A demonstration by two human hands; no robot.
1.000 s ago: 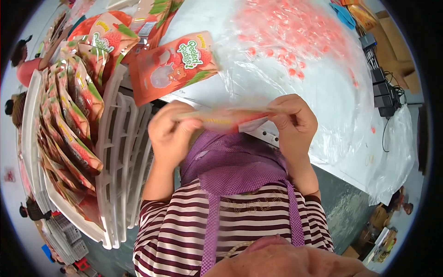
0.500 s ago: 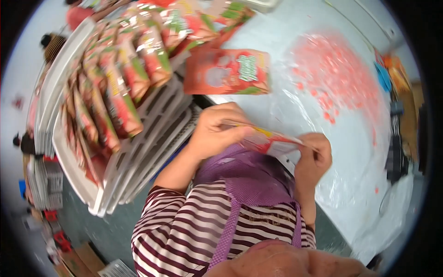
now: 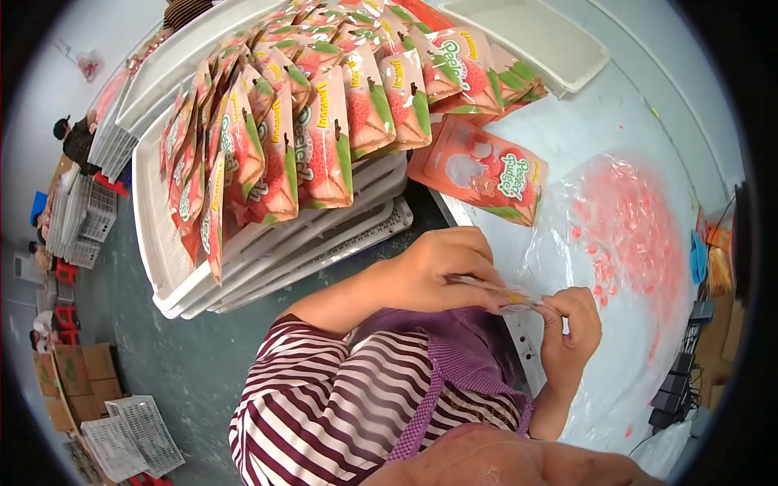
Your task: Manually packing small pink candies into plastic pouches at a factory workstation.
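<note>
Between my two hands is a candy pouch [image 3: 519, 299], turned nearly edge-on so that only a thin strip of it shows. My left hand [image 3: 442, 271] is closed on one end, its fingers wrapped over the top. At the other end my right hand [image 3: 572, 328] pinches the edge between thumb and fingers. Just beyond lies a red pouch [image 3: 478, 168] on the table, printed face up and tilted. To the right, small pink-red pieces [image 3: 628, 231] are heaped on a clear plastic sheet [image 3: 559, 231].
Many upright filled pouches [image 3: 324, 142] crowd a white crate [image 3: 150, 243] on a stack of crates at my left. A white tray [image 3: 559, 57] sits at the far table edge. Cardboard boxes [image 3: 85, 368] and crates [image 3: 134, 437] stand on the floor; dark devices with cables [image 3: 673, 385] are at right.
The view has shifted, so crates and table sit differently in it. The held pouch has turned from showing part of its printed face to nearly edge-on; both hands keep hold of it.
</note>
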